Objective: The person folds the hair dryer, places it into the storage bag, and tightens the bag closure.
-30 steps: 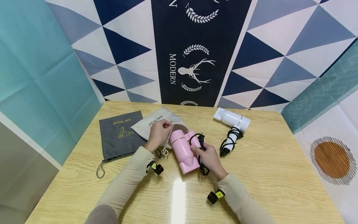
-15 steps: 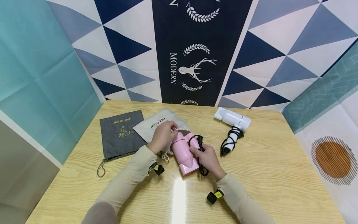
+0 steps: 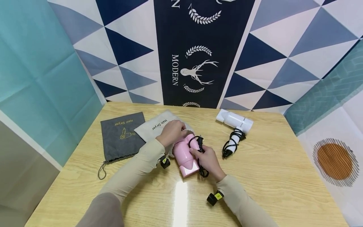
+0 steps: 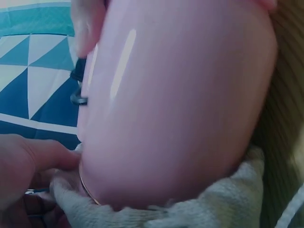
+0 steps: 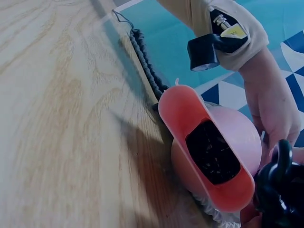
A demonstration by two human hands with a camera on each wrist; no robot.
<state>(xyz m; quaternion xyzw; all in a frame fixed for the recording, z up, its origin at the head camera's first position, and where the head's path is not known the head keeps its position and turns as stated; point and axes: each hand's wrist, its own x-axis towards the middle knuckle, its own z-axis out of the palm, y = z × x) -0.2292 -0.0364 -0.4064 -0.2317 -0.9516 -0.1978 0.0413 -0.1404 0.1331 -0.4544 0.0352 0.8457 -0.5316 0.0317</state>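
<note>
A pink hair dryer (image 3: 182, 154) lies with its rear end inside the mouth of a pale drawstring bag (image 3: 153, 126); its flat nozzle (image 5: 180, 107) points toward the person. My left hand (image 3: 171, 133) pinches the bag's rim beside the dryer. In the left wrist view the bag's cloth edge (image 4: 228, 199) wraps the dryer's end. On the other side, my right hand (image 3: 209, 161) grips the dryer at its folded handle, together with the bundled black cord (image 3: 202, 171). My left hand and wrist hide part of the bag's opening.
Partly beneath the pale bag, a dark grey drawstring bag (image 3: 122, 135) printed "Hair Dryer" lies flat at the left. A white hair dryer (image 3: 234, 121) with its cord wound round the handle lies at the back right of the wooden table (image 3: 272, 176).
My left hand has moved right and forward, drawing the bag's mouth farther over the dryer's rear end. The dryer, still in my right hand, has shifted slightly left.
</note>
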